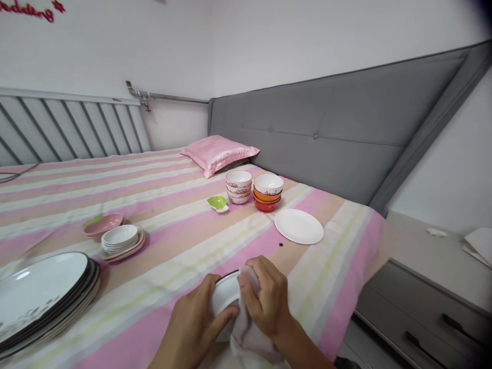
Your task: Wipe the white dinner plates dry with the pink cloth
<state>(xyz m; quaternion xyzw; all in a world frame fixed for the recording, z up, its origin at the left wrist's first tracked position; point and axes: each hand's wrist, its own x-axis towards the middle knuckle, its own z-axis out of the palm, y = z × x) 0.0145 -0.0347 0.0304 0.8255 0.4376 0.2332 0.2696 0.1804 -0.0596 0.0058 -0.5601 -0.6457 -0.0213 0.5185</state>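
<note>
"Since both hands meet low in the middle of the view, which one has the dish?"

"The left hand: it grips the dish's left side, thumb laid across the white face. The right hand is closed on a pale cloth, pinched over the dish's right edge."

"So the dish lies between them?"

"Yes, directly left of the right hand's fingers, touching the cloth. It's tilted, with its dark rim on the far side. I can't tell a long axis; too much is covered."

"What's around?"

"They're above a striped bed. Ahead and to the right lies a white plate, with a black bit just beside it. Beyond stand two bowl stacks, near a green leaf dish."

"And on the left?"

"Dark-rimmed plates in a pile, with small white bowls behind them, beside a pink dish."

"Anything in the way?"

"Nothing stands between dish and cloth; the piles are well apart from both hands."
</note>
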